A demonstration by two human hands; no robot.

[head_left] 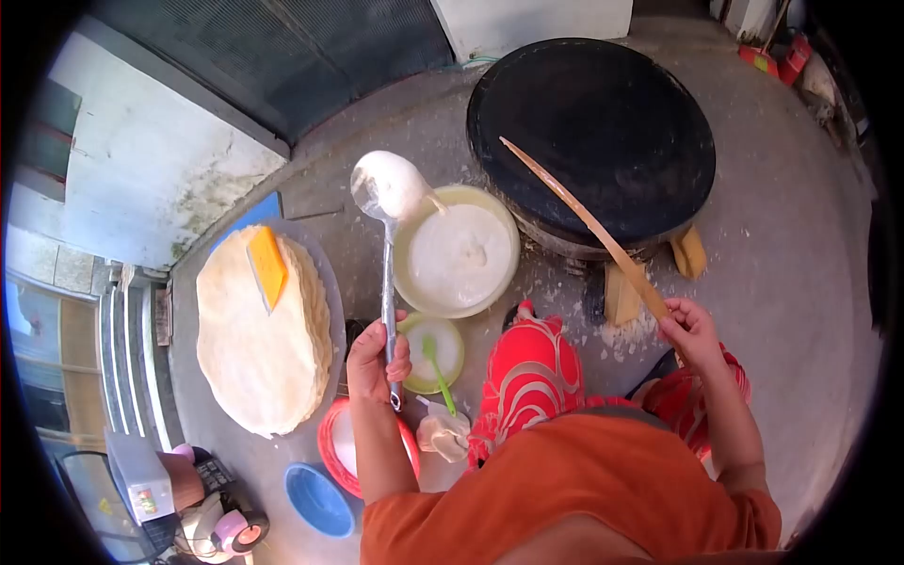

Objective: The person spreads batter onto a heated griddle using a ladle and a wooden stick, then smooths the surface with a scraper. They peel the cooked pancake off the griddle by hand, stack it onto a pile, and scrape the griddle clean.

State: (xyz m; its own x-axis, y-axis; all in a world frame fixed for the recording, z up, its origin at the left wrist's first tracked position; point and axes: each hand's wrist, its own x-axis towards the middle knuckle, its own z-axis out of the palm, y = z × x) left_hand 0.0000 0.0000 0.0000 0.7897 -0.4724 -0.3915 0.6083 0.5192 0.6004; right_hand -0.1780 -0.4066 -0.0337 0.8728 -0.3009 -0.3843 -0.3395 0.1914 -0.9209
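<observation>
While a flatbread stack point(254, 353) sits at left beneath a yellow scraper point(268, 268), here's the left hand point(379, 363), lower left of centre, clamped round a ladle point(388, 268) — batter point(394, 184) dripping from its lip over the bowl point(405, 250) at centre — then the black griddle point(603, 122), upper right, a wooden strip point(586, 217) slanting over it, pinched by the right hand point(689, 331) at right

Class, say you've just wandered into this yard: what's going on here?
A person's left hand holds up a metal ladle heaped with pale batter, near the rim of a large bowl of similar mixture. The right hand grips a long wooden blade, its far end over a round black griddle. On the left of the picture stands a stack of thin, flat rounds, with a yellow scraper on top.
</observation>
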